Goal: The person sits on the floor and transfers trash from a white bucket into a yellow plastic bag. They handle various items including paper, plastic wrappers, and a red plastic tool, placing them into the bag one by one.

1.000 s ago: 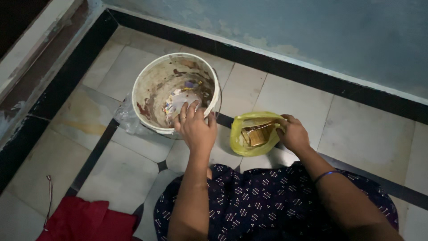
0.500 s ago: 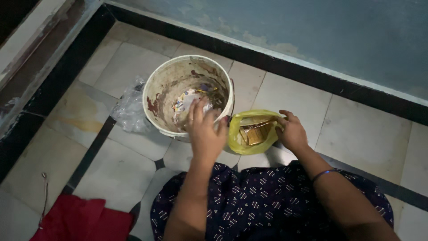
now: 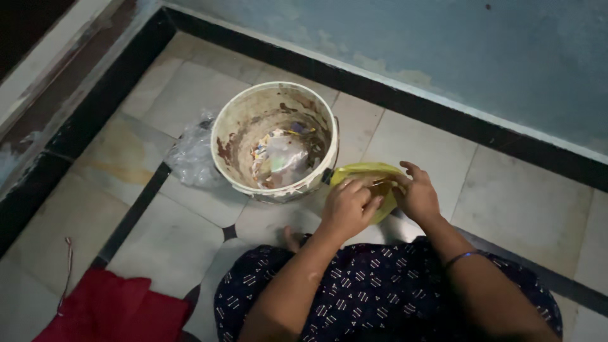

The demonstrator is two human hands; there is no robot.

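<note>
Nearest the camera, the person's lap is covered by a dark patterned garment (image 3: 380,297), and both forearms reach forward from it toward the tiled floor (image 3: 177,234). At the lower left a red cloth (image 3: 107,313) lies crumpled on the tiles, with a thin cord (image 3: 66,272) trailing beside it. A toe (image 3: 290,237) peeks out just past the hem of the garment. Just beyond the knees, the left hand (image 3: 347,208) is curled over the near edge of a yellow plastic bag (image 3: 370,171), its fingers bent and pressed into the bag's mouth; whether they pinch anything inside cannot be told, since the hand hides the opening. The right hand (image 3: 418,193) meets it from the other side, thumb and fingers closed on the bag's rim, with a thin bangle (image 3: 461,256) on that wrist. The bag sits on the floor between the two hands, just beside a stained white bucket (image 3: 231,166). The bucket stands upright to the left of the bag, holding crumpled wrappers and a clear plastic scrap (image 3: 282,155) at its bottom. A clear plastic bag (image 3: 190,155) lies bunched against the bucket's left side. Farthest away, a black border strip (image 3: 443,117) runs along the foot of a pale blue wall (image 3: 443,44).
</note>
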